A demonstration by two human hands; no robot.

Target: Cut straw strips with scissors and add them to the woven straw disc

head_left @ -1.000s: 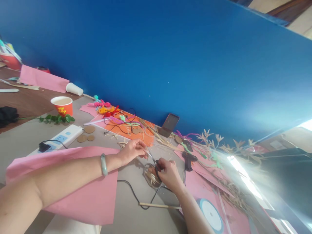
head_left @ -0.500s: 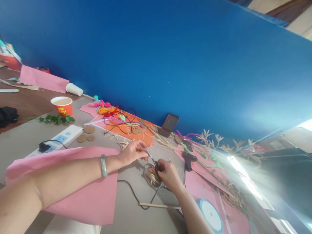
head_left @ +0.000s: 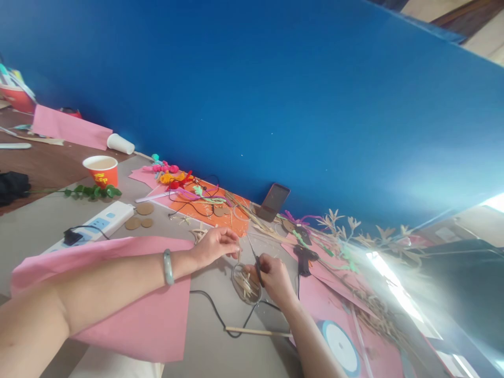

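Observation:
My right hand point(head_left: 276, 277) is closed round the handles of a pair of scissors point(head_left: 258, 265), whose blades point up and away. My left hand point(head_left: 218, 243), with a bracelet point(head_left: 168, 266) on the wrist, pinches a thin pale dried piece point(head_left: 239, 255) at its fingertips. Much of that piece is hidden, and I cannot make out its kind. Below both hands sits a small clear-rimmed dish point(head_left: 236, 292) holding pale cut bits. The scissor blades are just right of my left fingertips, apart from them.
A black glue gun point(head_left: 305, 258) lies right of my right hand. Behind stand a phone point(head_left: 274, 202) and a blue wall point(head_left: 252, 94). Pink paper point(head_left: 145, 315) lies under my left forearm. Leftward are a power strip point(head_left: 103, 223), round wooden slices point(head_left: 145, 209) and a red cup point(head_left: 101, 172).
The scissors have moved slightly right, away from my left fingertips, with my right hand. More of the pale piece shows below my left fingers. My left hand has barely moved.

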